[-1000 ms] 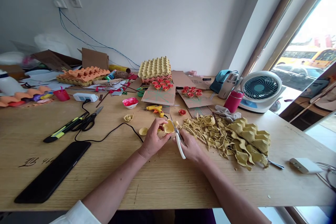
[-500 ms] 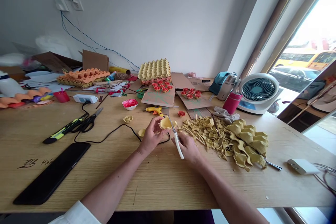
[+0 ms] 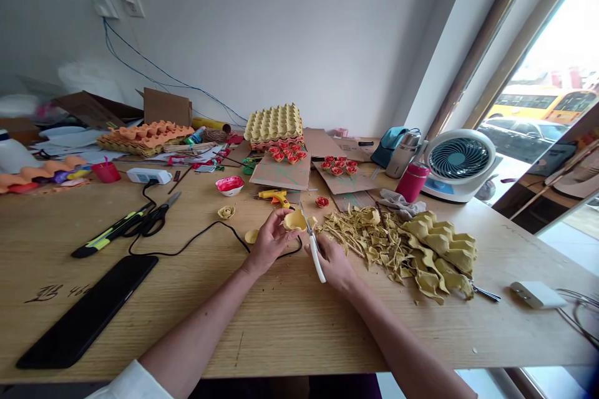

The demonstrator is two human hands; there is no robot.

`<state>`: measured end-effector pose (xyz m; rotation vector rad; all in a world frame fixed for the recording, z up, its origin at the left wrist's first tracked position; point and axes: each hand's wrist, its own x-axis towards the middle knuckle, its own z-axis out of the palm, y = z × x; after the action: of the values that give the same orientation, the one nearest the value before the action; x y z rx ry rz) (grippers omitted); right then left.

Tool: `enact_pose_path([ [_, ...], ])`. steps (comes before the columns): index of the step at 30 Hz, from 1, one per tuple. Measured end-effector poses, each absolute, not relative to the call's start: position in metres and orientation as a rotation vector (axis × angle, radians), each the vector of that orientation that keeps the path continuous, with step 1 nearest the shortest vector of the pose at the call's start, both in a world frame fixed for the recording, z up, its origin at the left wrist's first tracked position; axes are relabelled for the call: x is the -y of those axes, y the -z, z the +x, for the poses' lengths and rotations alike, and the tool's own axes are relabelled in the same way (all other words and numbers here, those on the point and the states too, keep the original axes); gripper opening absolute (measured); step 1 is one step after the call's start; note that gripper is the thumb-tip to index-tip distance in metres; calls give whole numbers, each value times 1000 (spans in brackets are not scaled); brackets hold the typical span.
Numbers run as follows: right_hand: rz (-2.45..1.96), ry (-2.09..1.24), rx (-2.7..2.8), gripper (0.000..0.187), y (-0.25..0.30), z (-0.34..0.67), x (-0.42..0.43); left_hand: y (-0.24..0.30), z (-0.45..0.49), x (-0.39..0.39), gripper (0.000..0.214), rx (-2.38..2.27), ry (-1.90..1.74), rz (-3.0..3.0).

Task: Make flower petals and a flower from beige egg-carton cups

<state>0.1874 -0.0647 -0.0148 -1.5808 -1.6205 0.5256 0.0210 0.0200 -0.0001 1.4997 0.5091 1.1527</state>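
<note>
Between its thumb and fingers my left hand [image 3: 270,242] pinches a yellow egg carton cup [image 3: 294,220]. My right hand [image 3: 333,262] is closed round the white handles of a pair of scissors [image 3: 317,259], whose blades lie at the cup's right edge. Under the left hand, a loose yellow cup piece [image 3: 251,236] rests on the table. An unpainted carton flower [image 3: 226,212] sits farther left, and a red flower [image 3: 322,201] is just beyond the scissors. Beside the right hand spreads a heap of carton scraps [image 3: 369,240].
A yellow glue gun [image 3: 275,197] lies behind the hands, its black cord looping left. Black scissors [image 3: 154,219], a utility knife [image 3: 110,230] and a phone [image 3: 88,312] lie to the left. A fan [image 3: 461,162] and a red bottle [image 3: 412,182] stand at the right.
The view has shifted slightly, moving the table things a little left in the picture. Both hands keep their holds on the cup and scissors, nearly still.
</note>
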Motion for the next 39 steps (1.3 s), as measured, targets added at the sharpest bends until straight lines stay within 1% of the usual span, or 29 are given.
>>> enact_pose_path([
  [8,-1545,-503,1618,35,12,187,67,-8,19,-15,50,-556,-1119,1362],
  [21,-1566,-520,1608,40,12,187,65,-5,15,-23,55,-473,-996,1088],
  [28,-1620,-494,1660,33,13,190,65,-3,17,-24,53,-555,-1101,1329],
  [35,-1680,-418,1713,24,10,192,67,1,21,-24,48,-501,-1119,1386],
  [39,-1691,-318,1768,22,11,193,66,7,24,-24,53,-474,-1142,1443],
])
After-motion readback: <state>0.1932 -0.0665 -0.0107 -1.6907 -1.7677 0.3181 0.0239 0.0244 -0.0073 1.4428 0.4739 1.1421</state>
